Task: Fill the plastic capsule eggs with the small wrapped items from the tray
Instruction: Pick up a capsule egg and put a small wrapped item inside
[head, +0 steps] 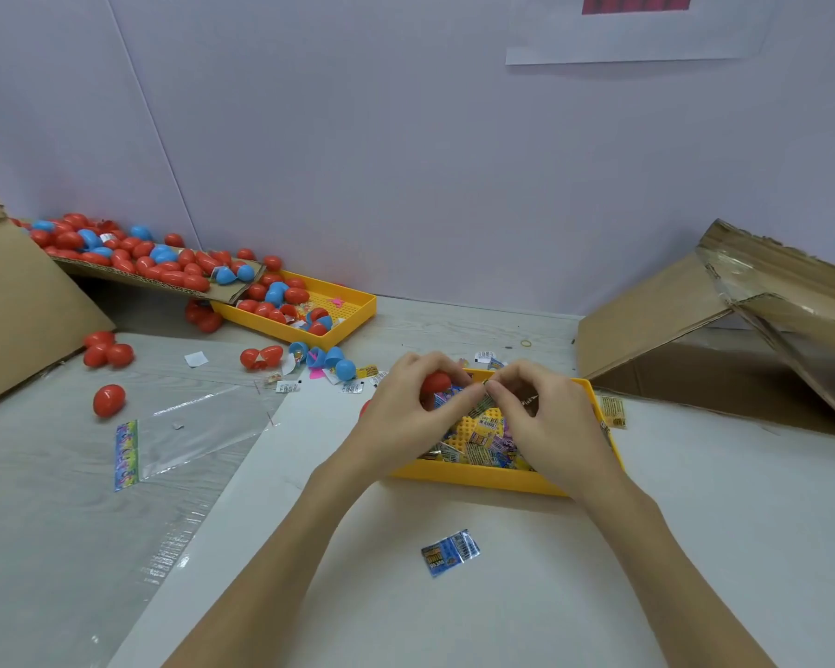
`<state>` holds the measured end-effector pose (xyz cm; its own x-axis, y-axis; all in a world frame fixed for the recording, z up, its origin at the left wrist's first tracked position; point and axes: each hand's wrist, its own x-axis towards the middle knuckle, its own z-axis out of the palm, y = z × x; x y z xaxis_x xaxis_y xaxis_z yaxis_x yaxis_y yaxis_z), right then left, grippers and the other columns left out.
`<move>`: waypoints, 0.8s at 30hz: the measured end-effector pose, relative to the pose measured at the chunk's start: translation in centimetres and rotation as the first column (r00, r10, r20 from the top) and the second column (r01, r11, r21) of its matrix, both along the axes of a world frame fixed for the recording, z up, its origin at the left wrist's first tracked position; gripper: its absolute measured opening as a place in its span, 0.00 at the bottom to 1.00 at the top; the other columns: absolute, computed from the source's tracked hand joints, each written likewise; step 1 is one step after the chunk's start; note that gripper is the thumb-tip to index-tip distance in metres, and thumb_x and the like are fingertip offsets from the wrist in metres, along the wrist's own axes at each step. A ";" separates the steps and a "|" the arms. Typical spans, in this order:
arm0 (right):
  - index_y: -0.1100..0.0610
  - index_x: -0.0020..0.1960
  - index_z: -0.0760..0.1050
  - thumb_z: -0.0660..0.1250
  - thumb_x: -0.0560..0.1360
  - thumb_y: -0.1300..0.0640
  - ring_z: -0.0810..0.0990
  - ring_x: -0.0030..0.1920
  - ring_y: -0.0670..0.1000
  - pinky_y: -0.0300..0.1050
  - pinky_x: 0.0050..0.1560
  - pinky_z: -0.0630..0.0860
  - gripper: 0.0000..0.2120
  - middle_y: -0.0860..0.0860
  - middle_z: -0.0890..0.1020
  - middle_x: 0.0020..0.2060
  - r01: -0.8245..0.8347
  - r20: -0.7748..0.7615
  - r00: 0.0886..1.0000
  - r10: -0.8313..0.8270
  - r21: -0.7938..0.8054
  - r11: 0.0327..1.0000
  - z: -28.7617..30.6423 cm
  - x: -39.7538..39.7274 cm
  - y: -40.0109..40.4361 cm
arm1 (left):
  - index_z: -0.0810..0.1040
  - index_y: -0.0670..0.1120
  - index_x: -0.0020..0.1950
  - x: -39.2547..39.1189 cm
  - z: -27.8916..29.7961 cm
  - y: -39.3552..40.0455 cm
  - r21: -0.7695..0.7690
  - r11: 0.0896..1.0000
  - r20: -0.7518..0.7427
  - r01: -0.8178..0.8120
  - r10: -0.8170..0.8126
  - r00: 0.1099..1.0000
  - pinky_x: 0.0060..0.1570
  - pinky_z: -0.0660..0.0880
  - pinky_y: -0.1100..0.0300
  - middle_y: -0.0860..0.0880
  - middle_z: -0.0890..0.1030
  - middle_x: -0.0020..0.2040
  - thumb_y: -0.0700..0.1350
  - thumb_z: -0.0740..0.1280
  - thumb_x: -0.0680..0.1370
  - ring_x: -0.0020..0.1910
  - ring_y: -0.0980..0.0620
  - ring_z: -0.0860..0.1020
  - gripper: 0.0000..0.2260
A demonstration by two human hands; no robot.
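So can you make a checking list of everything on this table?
Surface: pale table, part under clear plastic sheet.
Job's things: near tray holds wrapped packets; red egg in left hand.
Clutter: loose packet, red and blue eggs spilling off cardboard into far tray, rubber band.
Grippers: left hand grips the egg; right hand pinches a packet.
Cables: nothing seen.
Surroundings: pale wall, paper on it, flattened box at right.
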<state>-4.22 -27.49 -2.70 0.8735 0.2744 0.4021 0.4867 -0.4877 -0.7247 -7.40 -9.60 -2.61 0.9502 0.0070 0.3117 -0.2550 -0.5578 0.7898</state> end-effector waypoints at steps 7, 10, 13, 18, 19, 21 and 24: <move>0.54 0.57 0.81 0.65 0.82 0.49 0.84 0.44 0.42 0.35 0.42 0.78 0.11 0.47 0.86 0.44 -0.083 -0.219 0.960 0.175 0.374 0.924 1.0 -0.5 0.4 | 0.81 0.47 0.46 0.1 0.1 0.0 -0.112 0.994 0.131 0.012 0.003 0.991 0.43 0.75 0.62 0.54 0.79 0.43 0.47 0.74 0.77 0.44 0.55 0.77 0.06; 0.51 0.55 0.84 0.71 0.77 0.47 0.84 0.47 0.45 0.35 0.43 0.78 0.11 0.49 0.88 0.46 -0.044 -0.384 0.888 0.252 0.474 0.879 0.8 -0.5 0.4 | 0.78 0.49 0.40 -0.1 0.3 0.0 -0.237 0.971 0.089 0.014 0.008 0.996 0.36 0.73 0.66 0.58 0.76 0.35 0.52 0.75 0.76 0.36 0.60 0.74 0.10; 0.55 0.55 0.86 0.74 0.73 0.50 0.84 0.52 0.49 0.41 0.51 0.80 0.14 0.51 0.88 0.49 0.015 -0.496 0.773 0.395 0.638 0.770 0.4 -0.6 0.7 | 0.77 0.50 0.37 -0.2 0.3 0.1 -0.213 0.977 0.095 0.031 -0.011 0.995 0.36 0.72 0.68 0.59 0.75 0.34 0.49 0.76 0.76 0.35 0.61 0.73 0.11; 0.63 0.58 0.83 0.74 0.74 0.52 0.85 0.49 0.47 0.39 0.51 0.80 0.17 0.53 0.86 0.49 0.042 -0.537 0.634 0.557 0.743 0.668 1.0 -0.5 0.6 | 0.78 0.44 0.42 -0.3 0.4 -0.1 -0.210 0.973 0.140 0.090 -0.061 0.988 0.37 0.72 0.67 0.58 0.75 0.37 0.45 0.77 0.75 0.37 0.59 0.73 0.09; 0.63 0.57 0.83 0.74 0.74 0.53 0.85 0.47 0.47 0.38 0.50 0.80 0.17 0.53 0.86 0.47 0.049 -0.529 0.628 0.571 0.759 0.649 1.1 -0.5 0.5 | 0.79 0.44 0.43 -0.3 0.5 -0.1 -0.215 0.971 0.144 0.100 -0.070 0.987 0.38 0.73 0.67 0.57 0.76 0.38 0.45 0.77 0.75 0.38 0.58 0.74 0.09; 0.64 0.58 0.82 0.73 0.74 0.56 0.85 0.44 0.46 0.37 0.48 0.81 0.15 0.53 0.86 0.46 0.090 -0.515 0.623 0.589 0.795 0.600 1.0 -0.5 0.5 | 0.81 0.44 0.45 -0.4 0.5 -0.3 -0.220 0.969 0.133 0.108 -0.080 0.988 0.40 0.77 0.63 0.55 0.78 0.40 0.46 0.77 0.75 0.41 0.56 0.77 0.08; 0.63 0.58 0.82 0.71 0.77 0.57 0.85 0.45 0.46 0.39 0.48 0.82 0.13 0.53 0.86 0.47 0.117 -0.512 0.647 0.564 0.799 0.590 0.9 -0.5 0.5 | 0.81 0.46 0.52 -0.4 0.3 -0.6 -0.183 0.980 0.086 0.081 -0.066 0.994 0.48 0.81 0.52 0.51 0.80 0.47 0.49 0.76 0.75 0.48 0.51 0.80 0.10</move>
<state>-4.74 -27.01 -1.79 0.9005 0.4229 -0.1015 -0.2879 0.4050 -0.8678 -7.81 -10.16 -2.27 0.9224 0.0034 0.3861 -0.3559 -0.3803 0.8536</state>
